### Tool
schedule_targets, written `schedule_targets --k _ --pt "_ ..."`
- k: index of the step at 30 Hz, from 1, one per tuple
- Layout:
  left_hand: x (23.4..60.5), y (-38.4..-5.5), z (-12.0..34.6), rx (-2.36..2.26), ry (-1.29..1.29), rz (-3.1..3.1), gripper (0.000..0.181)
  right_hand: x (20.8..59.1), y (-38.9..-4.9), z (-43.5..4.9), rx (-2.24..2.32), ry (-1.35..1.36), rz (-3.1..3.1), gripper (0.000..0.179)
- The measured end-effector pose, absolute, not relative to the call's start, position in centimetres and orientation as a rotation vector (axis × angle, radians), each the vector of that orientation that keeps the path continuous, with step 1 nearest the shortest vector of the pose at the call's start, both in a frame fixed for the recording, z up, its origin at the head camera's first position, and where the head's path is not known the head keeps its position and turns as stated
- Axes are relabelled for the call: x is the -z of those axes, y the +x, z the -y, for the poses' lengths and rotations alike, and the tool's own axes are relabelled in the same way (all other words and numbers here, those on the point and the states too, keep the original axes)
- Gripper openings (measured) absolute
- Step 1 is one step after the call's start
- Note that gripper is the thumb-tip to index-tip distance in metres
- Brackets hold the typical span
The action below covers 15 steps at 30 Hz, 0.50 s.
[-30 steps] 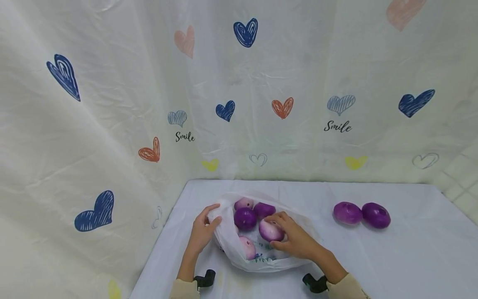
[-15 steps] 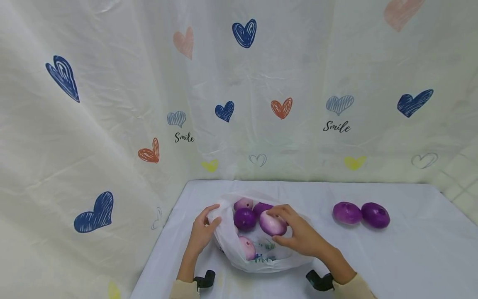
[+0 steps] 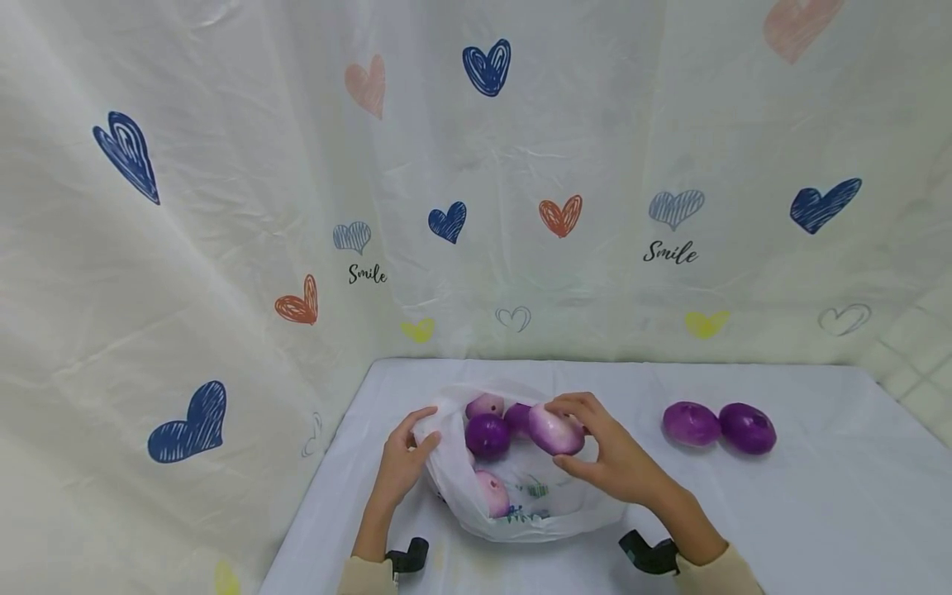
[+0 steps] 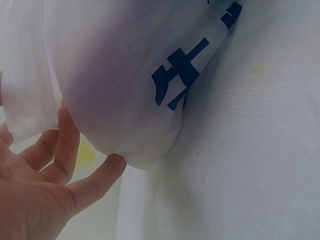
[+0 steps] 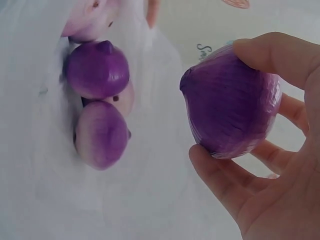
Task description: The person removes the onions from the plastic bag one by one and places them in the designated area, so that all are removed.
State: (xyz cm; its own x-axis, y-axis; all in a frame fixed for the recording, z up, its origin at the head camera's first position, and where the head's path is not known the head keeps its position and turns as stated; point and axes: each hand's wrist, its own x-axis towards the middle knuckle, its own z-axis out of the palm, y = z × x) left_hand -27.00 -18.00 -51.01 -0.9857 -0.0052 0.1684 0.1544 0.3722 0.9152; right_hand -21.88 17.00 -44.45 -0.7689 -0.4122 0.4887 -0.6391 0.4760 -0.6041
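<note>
In the head view my right hand (image 3: 613, 454) holds a pale purple onion (image 3: 554, 430) between thumb and fingers, over the right part of a white plastic bag (image 3: 535, 530). The right wrist view shows this onion's darker pointed end (image 5: 220, 100). My left hand (image 3: 402, 467) holds the bag's left edge, thumb and fingers at the rim; in the left wrist view the fingertips (image 4: 117, 160) touch the plastic. Inside the open bag lie several onions, among them a dark purple onion (image 3: 487, 436) and a pinkish onion (image 3: 492, 494).
Two purple onions, one lighter (image 3: 692, 424) and one darker (image 3: 748, 429), lie side by side on the white-covered table (image 3: 818, 512) to the right. A white curtain (image 3: 610, 124) with printed hearts hangs behind. Dark wrist-camera mounts (image 3: 409, 555) sit at both wrists.
My right hand has lifted the pale onion up and to the right, off its place in the bag. The left hand and the other onions have stayed put.
</note>
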Motion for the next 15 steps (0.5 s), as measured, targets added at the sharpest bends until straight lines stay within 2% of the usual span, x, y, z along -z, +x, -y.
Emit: schedule_targets --k 15 --pt "51.3 -27.1 18.0 1.676 -0.128 2.481 0.042 43.5 -22.3 -19.5 -1.215 0.826 2.347 0.066"
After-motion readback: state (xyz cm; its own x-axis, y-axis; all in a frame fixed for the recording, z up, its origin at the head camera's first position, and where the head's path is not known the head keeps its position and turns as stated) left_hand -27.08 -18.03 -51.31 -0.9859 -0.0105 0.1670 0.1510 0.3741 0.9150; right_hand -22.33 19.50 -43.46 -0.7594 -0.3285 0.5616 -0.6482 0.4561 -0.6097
